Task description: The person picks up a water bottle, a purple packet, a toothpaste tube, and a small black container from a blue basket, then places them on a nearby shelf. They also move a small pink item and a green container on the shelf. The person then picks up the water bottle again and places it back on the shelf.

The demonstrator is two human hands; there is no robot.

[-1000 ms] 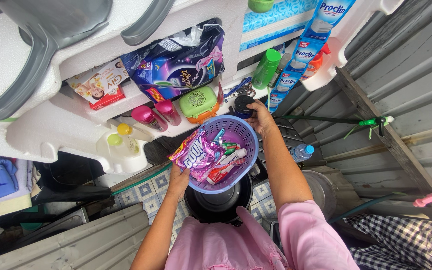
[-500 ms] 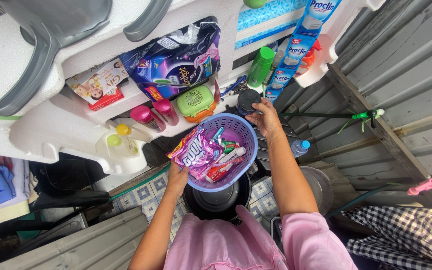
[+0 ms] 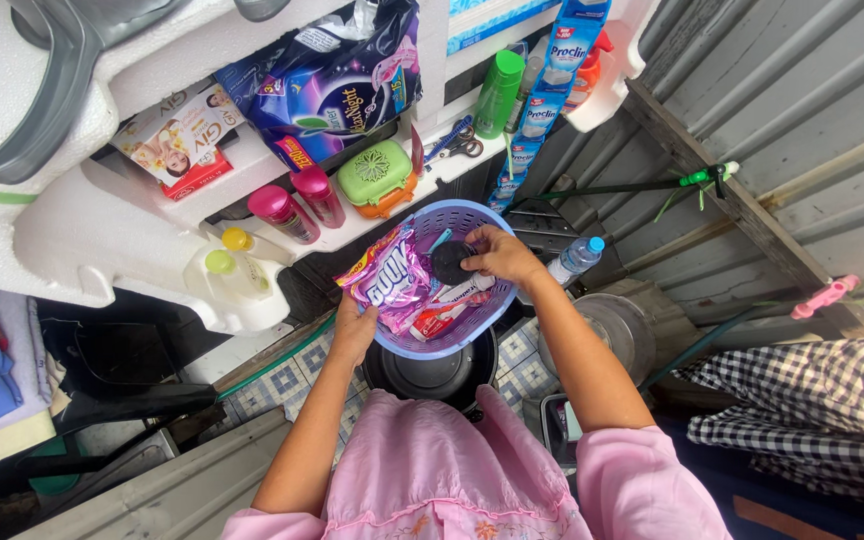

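I hold a purple plastic basket [image 3: 464,215] in front of me, below a white shelf. My left hand [image 3: 354,328] grips its near-left rim from underneath. My right hand [image 3: 500,254] is over the basket's middle, shut on a small round black container [image 3: 449,262] that it holds down among the contents. Inside the basket lie a pink-purple sachet pack [image 3: 389,282], a red and white tube and other small items, partly hidden by my right hand.
The white shelf [image 3: 132,215] carries a dark purple packet [image 3: 337,75], a green lidded box [image 3: 375,173], two pink bottles [image 3: 294,205], a green bottle [image 3: 499,92] and scissors [image 3: 455,148]. A black pot [image 3: 432,372] sits below the basket. A water bottle [image 3: 575,259] stands to the right.
My right hand came back from the shelf's edge at the upper right with the round black container and brought it down into the basket. The basket stays where my left hand holds it.
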